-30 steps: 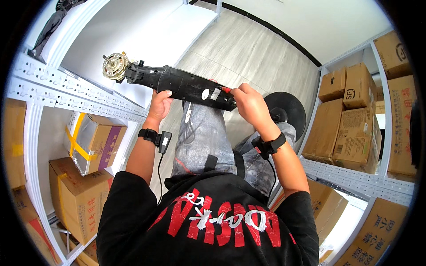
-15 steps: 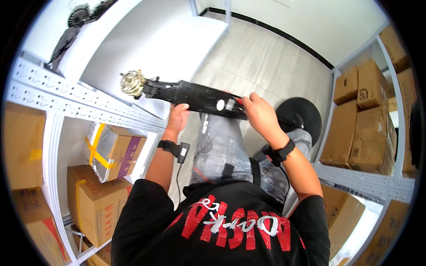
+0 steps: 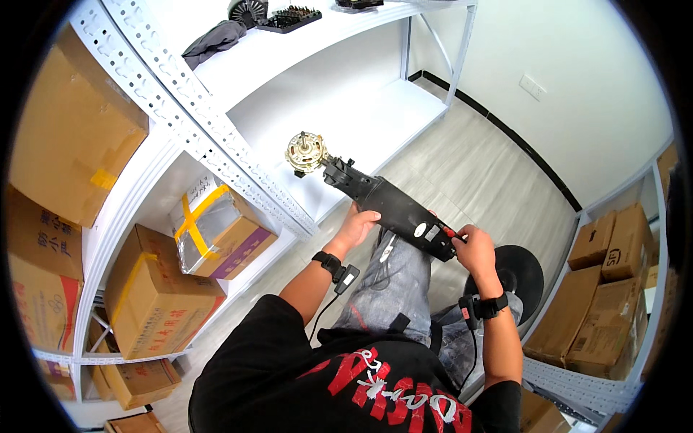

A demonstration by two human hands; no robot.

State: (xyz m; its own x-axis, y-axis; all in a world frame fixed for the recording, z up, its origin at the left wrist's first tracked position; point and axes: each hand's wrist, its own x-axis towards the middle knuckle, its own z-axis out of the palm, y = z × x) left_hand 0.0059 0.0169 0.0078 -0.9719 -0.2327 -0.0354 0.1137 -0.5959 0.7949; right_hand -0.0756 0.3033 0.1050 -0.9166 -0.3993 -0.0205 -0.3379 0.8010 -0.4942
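A partly bare pedestal fan slants across my lap, its long black housing (image 3: 404,209) turned face up. At the upper left end its metal motor (image 3: 306,152) is exposed, with the shaft sticking out and no blades or grille on it. The round black base (image 3: 521,283) lies beyond my right wrist. My left hand (image 3: 355,227) is closed on the housing's near side, thumb on top. My right hand (image 3: 475,249) is closed at the housing's lower end, pinching a small red-and-black tool (image 3: 452,233); the fingers hide most of it.
White shelving (image 3: 404,101) stands ahead, with a motor part (image 3: 247,11), a grey cloth (image 3: 214,43) and a black tray of small bits (image 3: 290,19) on top. Cartons (image 3: 162,292) fill the left rack; more boxes (image 3: 606,317) stand right. Cables (image 3: 321,315) hang from both wristbands.
My view has turned, so the fan and both hands appear lower and further right, with the fan at a steeper slant. Both hands stay closed at the same places on it.
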